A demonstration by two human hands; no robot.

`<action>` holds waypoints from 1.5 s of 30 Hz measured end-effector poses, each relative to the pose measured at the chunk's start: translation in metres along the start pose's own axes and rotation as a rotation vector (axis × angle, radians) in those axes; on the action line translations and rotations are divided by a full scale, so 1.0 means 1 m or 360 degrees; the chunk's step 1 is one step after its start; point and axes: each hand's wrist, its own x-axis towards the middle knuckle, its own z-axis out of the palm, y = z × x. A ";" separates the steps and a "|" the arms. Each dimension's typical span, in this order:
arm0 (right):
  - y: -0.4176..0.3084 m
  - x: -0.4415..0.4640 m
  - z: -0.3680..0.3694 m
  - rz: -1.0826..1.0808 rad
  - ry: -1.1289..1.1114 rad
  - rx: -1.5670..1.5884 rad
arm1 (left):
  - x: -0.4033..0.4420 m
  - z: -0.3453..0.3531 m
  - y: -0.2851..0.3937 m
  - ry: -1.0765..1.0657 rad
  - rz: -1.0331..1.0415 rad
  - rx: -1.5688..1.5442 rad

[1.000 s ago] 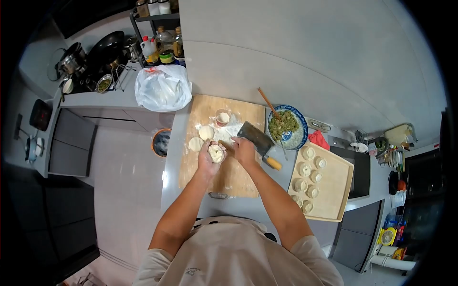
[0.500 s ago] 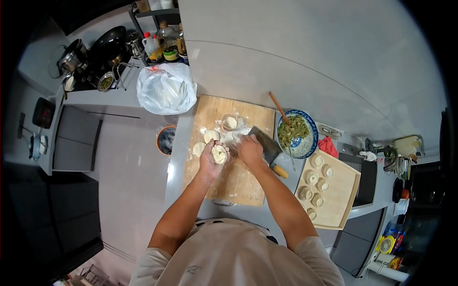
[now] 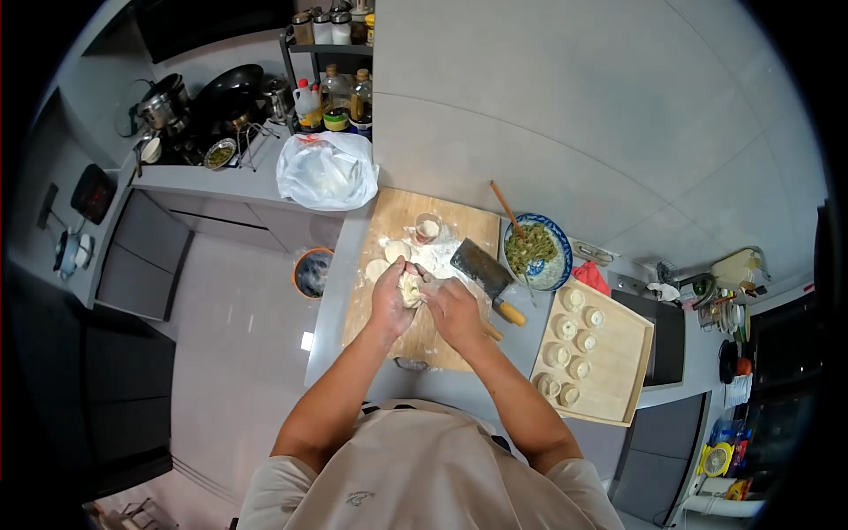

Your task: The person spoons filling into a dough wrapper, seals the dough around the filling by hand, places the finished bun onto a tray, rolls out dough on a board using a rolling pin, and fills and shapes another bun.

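My left hand (image 3: 387, 302) cups a pale, pleated dough bun (image 3: 410, 290) above the board. From the other side, the fingers of my right hand (image 3: 452, 309) are closed on the bun's edge, hiding part of it. Flat dough rounds (image 3: 397, 252) lie just beyond my left hand. Behind them on the floured wooden cutting board (image 3: 367, 322) is a small cup-like round piece (image 3: 427, 229). A cleaver (image 3: 481, 267) with a yellow handle rests at the board's right edge. Under my right wrist a wooden stick (image 3: 491, 330) shows only in part.
Green chopped filling with a wooden-handled utensil sits in a blue-rimmed bowl (image 3: 558, 276). A wooden tray (image 3: 609, 375) at the right bears several shaped buns. At the back left are a white plastic bag (image 3: 327, 172) and bottles (image 3: 336, 99). A bucket (image 3: 313, 272) stands below the counter's left edge.
My right hand has come from the flour beside the cleaver to the bun in my left hand and now grips it. The head view has shifted slightly.
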 end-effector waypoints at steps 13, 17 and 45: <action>-0.049 0.003 -0.035 -0.0178 0.0126 0.0073 | -0.040 0.021 0.021 -0.0297 0.0144 0.0753; -0.053 -0.002 -0.032 -0.0167 0.0154 0.0077 | -0.048 0.029 0.021 -0.0188 0.0036 0.0617; -0.082 -0.011 -0.059 -0.0278 0.0291 -0.0113 | -0.082 0.052 0.008 -0.0077 0.0105 0.0339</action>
